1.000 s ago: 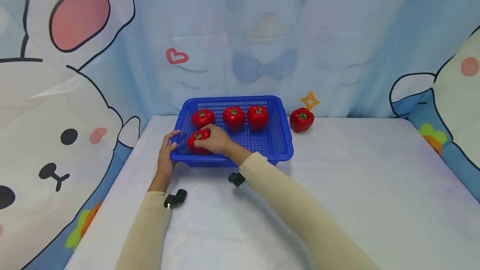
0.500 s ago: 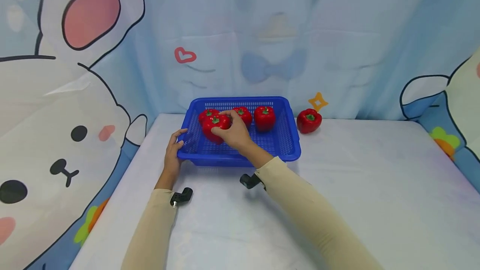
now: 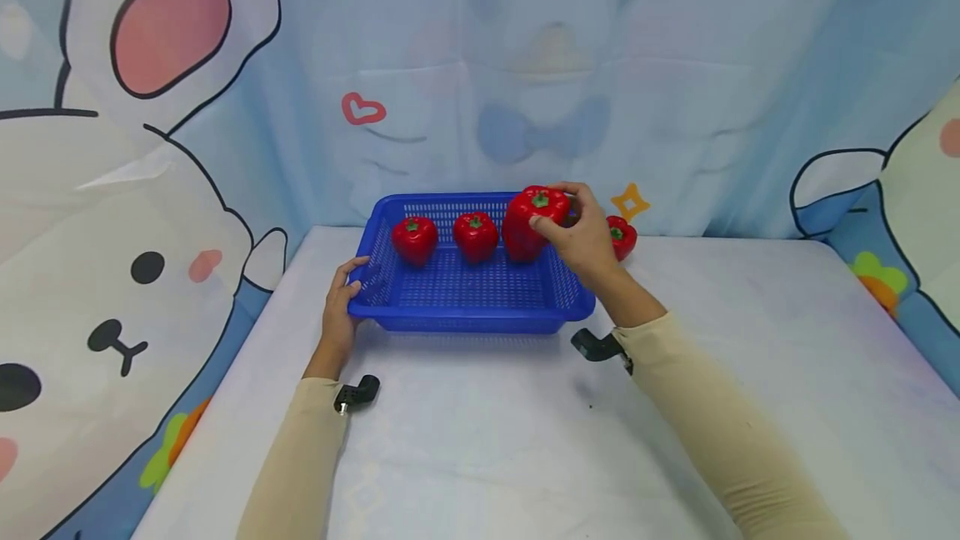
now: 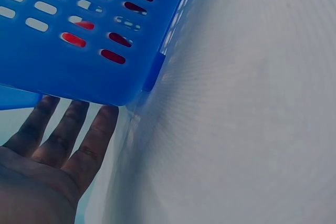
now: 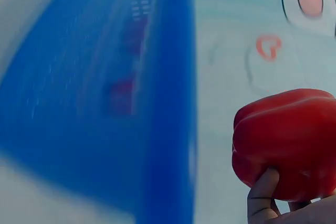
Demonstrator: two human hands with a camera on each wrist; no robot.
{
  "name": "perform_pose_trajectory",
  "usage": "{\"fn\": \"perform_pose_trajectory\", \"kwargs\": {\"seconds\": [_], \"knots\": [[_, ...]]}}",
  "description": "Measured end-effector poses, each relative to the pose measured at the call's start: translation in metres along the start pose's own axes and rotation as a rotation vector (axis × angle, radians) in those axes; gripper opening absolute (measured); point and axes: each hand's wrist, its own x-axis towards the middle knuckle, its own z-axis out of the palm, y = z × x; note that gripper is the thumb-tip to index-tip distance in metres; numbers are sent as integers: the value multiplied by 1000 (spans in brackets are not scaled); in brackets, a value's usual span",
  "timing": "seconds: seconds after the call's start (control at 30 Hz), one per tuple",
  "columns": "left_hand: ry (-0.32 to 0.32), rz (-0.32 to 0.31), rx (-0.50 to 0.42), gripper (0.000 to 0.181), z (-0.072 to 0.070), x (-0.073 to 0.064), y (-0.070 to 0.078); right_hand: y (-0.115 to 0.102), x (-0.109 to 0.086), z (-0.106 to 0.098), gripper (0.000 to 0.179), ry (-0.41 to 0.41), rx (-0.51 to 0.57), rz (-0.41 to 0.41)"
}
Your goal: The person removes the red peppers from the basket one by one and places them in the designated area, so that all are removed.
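In the head view, my right hand grips a red bell pepper, thumb on its near side. The pepper is raised over the right end of the blue plastic basket, partly overlapping a bell pepper inside. Two more bell peppers, one at the left and one in the middle, sit along the basket's back. My left hand touches the basket's left rim. In the left wrist view its fingers look nearly straight, their tips partly hidden at the rim.
Another red bell pepper lies on the white-covered table right of the basket, partly hidden behind my right hand. A printed cartoon curtain hangs directly behind the table's back edge.
My right hand has lifted the bell pepper from the basket's front left and carried it rightward to the basket's right end. My left hand has stayed at the left rim.
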Motion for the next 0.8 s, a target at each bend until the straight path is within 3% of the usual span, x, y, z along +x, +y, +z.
{"fn": "perform_pose_trajectory", "kwargs": {"seconds": [0.23, 0.57, 0.8], "knots": [[2, -12, 36, 48, -4, 0, 1, 16, 15, -56, 60, 205, -55, 41], [-15, 10, 18, 48, -1, 0, 3, 72, 32, -117, 72, 490, -85, 272], [-4, 13, 15, 46, 2, -1, 3, 109, 34, -141, 80, 544, -93, 403]]}}
